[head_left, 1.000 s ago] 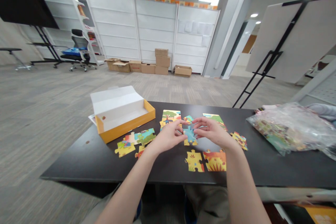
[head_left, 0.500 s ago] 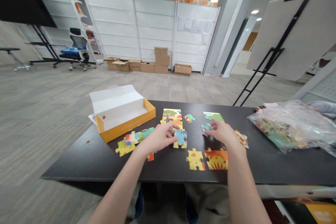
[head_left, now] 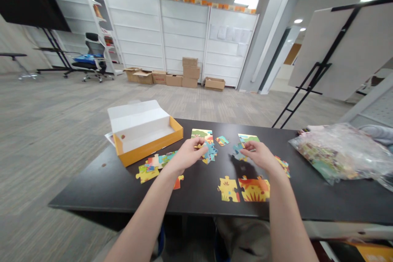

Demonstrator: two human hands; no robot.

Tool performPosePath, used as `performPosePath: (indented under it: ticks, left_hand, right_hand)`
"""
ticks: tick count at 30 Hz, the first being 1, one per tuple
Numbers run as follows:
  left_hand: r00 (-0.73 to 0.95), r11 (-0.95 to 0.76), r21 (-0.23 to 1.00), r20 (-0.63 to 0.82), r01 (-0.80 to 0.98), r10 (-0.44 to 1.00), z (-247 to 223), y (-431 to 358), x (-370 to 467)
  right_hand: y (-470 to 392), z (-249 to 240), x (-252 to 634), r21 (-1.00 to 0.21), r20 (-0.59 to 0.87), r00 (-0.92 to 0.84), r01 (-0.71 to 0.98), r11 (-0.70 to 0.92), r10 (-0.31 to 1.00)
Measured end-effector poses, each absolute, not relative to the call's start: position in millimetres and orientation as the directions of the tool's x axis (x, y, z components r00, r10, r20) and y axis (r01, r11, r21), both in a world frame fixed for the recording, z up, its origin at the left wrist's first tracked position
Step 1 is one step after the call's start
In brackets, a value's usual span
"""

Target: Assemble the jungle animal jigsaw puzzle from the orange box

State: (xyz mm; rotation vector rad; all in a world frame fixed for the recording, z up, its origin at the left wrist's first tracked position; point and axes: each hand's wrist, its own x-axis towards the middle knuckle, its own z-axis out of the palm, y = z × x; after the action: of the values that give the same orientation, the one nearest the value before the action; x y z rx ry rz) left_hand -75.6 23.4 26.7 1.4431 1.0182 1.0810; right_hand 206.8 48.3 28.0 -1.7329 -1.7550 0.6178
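Note:
Between the thumb and fingers of my left hand (head_left: 190,153) is a light-blue puzzle piece (head_left: 210,152), raised and tilted above the table. My right hand (head_left: 258,153) pinches another blue puzzle piece (head_left: 237,151), whose shadow falls on the tabletop. Behind my left hand lies a joined section with a green tree (head_left: 201,134). A small loose piece (head_left: 222,141) sits between the hands, and a green-and-blue piece (head_left: 248,137) lies beyond the right one. Nearer me are a yellow piece (head_left: 229,189) and an orange-and-yellow piece (head_left: 254,189), side by side.
An open yellow box (head_left: 150,146) with a white lid stands at the left of the black table (head_left: 123,190). Several overlapping pieces (head_left: 147,173) lie before it. More pieces (head_left: 283,166) show beside my right forearm. A clear plastic bag (head_left: 344,153) covers the right side.
My left hand has lifted the light-blue piece off the table and tilted it. My right hand has raised its blue piece as well. The view has shifted slightly.

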Motion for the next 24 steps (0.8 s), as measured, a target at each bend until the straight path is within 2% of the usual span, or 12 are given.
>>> performPosePath:
  ticks: [3,5,7,13,24]
  left_hand:
    - [0.191,-0.026,0.994,0.047,-0.108,0.98,26.3,23.8,-73.4]
    - [0.188,0.029,0.984,0.005,-0.176,0.982,26.5,23.8,-71.6]
    - [0.193,0.054,0.972,-0.009,-0.229,0.981,27.7,23.2,-69.6]
    - [0.187,0.076,0.929,-0.007,-0.362,0.982,36.3,19.3,-65.5]
    - [0.144,0.062,0.909,-0.003,-0.412,0.99,34.2,22.0,-63.6]
  right_hand:
    - [40.9,39.3,191.8,-0.904,0.083,-0.109,0.409,0.12,0.991]
    - [36.7,44.3,177.8,-0.962,0.081,-0.156,0.246,0.118,0.984]
    - [34.2,46.7,163.5,-0.981,0.082,-0.177,0.157,0.11,0.981]
    - [32.0,48.8,141.3,-0.986,0.068,-0.173,0.141,0.093,0.983]
    - [31.8,47.2,139.3,-0.976,0.096,-0.093,0.188,0.112,0.991]
